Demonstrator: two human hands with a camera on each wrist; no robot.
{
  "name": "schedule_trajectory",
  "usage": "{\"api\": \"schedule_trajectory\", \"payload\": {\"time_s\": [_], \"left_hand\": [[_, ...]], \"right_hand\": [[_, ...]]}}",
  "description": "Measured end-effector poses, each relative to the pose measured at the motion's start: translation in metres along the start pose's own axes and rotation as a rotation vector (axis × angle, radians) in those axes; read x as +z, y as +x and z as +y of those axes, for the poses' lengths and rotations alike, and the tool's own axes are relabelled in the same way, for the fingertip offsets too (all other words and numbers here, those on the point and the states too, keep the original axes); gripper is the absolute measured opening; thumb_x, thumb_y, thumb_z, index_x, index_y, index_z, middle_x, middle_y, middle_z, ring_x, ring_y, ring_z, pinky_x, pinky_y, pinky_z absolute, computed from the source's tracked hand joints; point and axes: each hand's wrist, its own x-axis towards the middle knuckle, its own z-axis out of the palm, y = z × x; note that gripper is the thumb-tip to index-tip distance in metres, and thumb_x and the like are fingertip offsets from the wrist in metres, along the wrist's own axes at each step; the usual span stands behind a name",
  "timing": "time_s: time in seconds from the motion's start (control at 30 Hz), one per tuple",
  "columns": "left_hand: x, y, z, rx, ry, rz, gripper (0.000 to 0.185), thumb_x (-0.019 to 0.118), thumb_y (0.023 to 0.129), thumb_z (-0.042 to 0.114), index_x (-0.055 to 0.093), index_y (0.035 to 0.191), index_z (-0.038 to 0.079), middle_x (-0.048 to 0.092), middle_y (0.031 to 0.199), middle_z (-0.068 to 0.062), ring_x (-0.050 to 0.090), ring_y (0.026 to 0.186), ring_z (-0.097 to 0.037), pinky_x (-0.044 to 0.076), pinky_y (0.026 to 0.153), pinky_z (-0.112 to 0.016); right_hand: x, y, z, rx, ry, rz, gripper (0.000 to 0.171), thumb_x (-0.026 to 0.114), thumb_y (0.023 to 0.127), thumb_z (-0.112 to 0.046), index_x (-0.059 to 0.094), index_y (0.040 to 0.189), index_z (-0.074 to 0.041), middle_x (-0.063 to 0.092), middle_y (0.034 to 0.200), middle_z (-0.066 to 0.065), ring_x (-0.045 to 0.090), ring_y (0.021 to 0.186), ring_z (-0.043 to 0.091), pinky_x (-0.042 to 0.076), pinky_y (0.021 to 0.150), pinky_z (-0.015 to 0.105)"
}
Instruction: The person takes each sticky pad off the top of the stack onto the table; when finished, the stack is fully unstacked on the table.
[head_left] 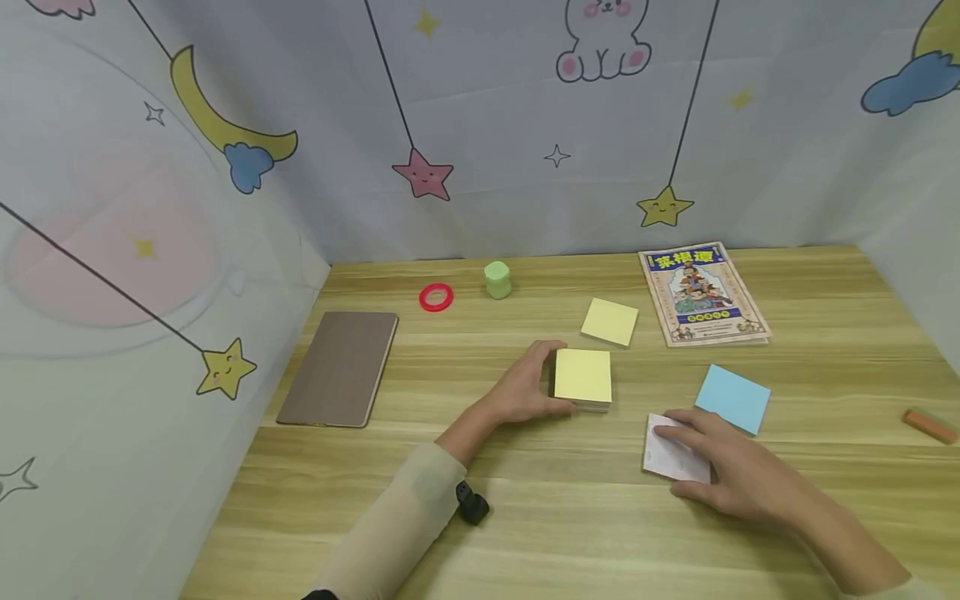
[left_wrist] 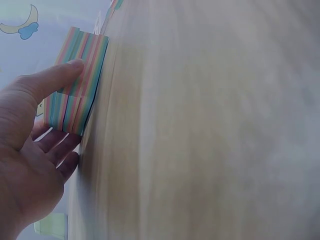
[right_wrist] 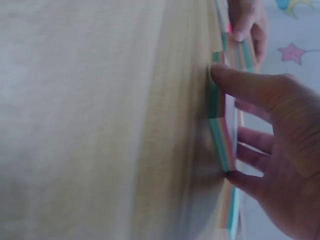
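Note:
A thick stack of sticky notes with a yellow top stands mid-table. My left hand grips it from the left, thumb at the near side and fingers at the far side. In the left wrist view, the thumb presses the striped, many-coloured edge of the stack. To the right, a thinner sticky note pad with a pale pink top lies under my right hand, held between thumb and fingers. The right wrist view shows the striped edge of this pad. The right hand hides part of its top.
A yellow sticky note pad lies behind the stack, and a blue pad behind the right hand. Farther off are a booklet, a green lump and a red ring. A brown notebook lies left, an orange-brown stick right.

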Motion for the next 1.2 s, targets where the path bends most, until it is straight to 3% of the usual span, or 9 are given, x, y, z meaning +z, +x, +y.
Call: {"api": "schedule_trajectory", "payload": {"time_s": [0.2,0.43,0.77,1.0,1.2], "left_hand": [[-0.001,-0.001,0.001,-0.01,0.003,-0.01,0.092,0.088,0.074,0.029,0.034,0.146,0.007,0.044,0.141,-0.009,0.041,0.132,-0.02,0.032,0.111,-0.033],[0.0,-0.001,0.001,-0.001,0.017,-0.008,0.092,0.088,0.073,0.027,0.035,0.145,0.007,0.045,0.14,-0.009,0.042,0.131,-0.02,0.034,0.11,-0.033],[0.0,-0.001,0.001,-0.002,0.015,-0.002,0.093,0.089,0.073,0.026,0.034,0.146,0.008,0.043,0.142,-0.008,0.042,0.131,-0.018,0.035,0.109,-0.033],[0.001,0.0,0.003,-0.019,0.004,-0.008,0.094,0.087,0.075,0.029,0.032,0.147,0.007,0.041,0.147,-0.009,0.039,0.135,-0.02,0.033,0.111,-0.034],[0.0,-0.001,0.003,-0.053,0.022,-0.006,0.095,0.087,0.075,0.029,0.031,0.148,0.009,0.04,0.147,-0.009,0.037,0.136,-0.02,0.032,0.112,-0.035]], "right_hand": [[-0.01,0.016,-0.005,0.067,0.021,-0.035,0.065,0.086,0.075,-0.034,0.061,0.132,-0.014,0.051,0.138,0.008,0.048,0.123,0.026,0.043,0.093,0.04],[-0.004,0.059,-0.009,0.035,0.068,-0.045,0.065,0.08,0.083,-0.031,0.054,0.14,-0.015,0.044,0.146,0.012,0.043,0.13,0.036,0.043,0.098,0.057],[0.02,0.121,-0.007,-0.045,0.088,-0.089,0.069,0.078,0.084,-0.03,0.05,0.143,-0.008,0.036,0.151,0.021,0.032,0.139,0.038,0.031,0.11,0.054],[0.022,0.133,-0.006,-0.014,0.1,-0.112,0.068,0.081,0.08,-0.028,0.053,0.139,-0.007,0.044,0.145,0.02,0.039,0.134,0.04,0.034,0.108,0.055],[0.02,0.136,-0.005,0.01,0.108,-0.148,0.069,0.08,0.082,-0.033,0.052,0.141,-0.01,0.043,0.147,0.018,0.038,0.136,0.037,0.034,0.109,0.053]]}}
